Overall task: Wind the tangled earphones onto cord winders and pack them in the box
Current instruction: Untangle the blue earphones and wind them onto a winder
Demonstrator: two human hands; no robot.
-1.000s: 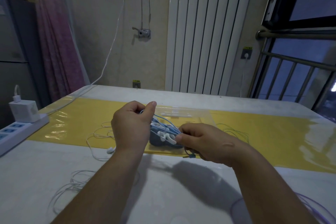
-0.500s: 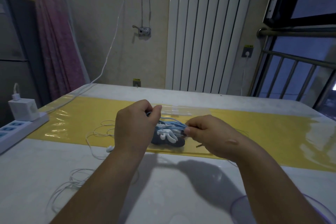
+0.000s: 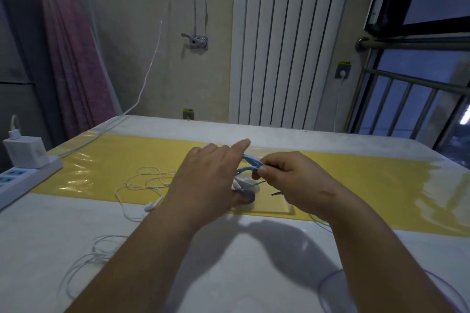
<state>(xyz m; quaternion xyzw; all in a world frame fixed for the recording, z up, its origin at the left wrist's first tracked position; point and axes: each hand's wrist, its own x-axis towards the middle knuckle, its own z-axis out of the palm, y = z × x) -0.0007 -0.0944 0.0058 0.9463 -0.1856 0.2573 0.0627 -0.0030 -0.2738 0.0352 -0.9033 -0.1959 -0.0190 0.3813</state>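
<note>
Power strip far left. Loose white earphones left of centre on the yellow mat, untouched. My left hand at frame centre: fingers stretched out, thumb against the dark winder. Blue earphone cord loops up from there to my right hand, pinched thumb-to-forefinger. Risk: winder looks barely pinned, so my pull could drag it and spill the wound loops.

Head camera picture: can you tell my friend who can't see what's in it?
A person's right hand pinches a blue earphone cord while the left hand, fingers stretched out, covers a dark grey winder. Tangled white earphones lie beside them on a yellow mat.
</note>
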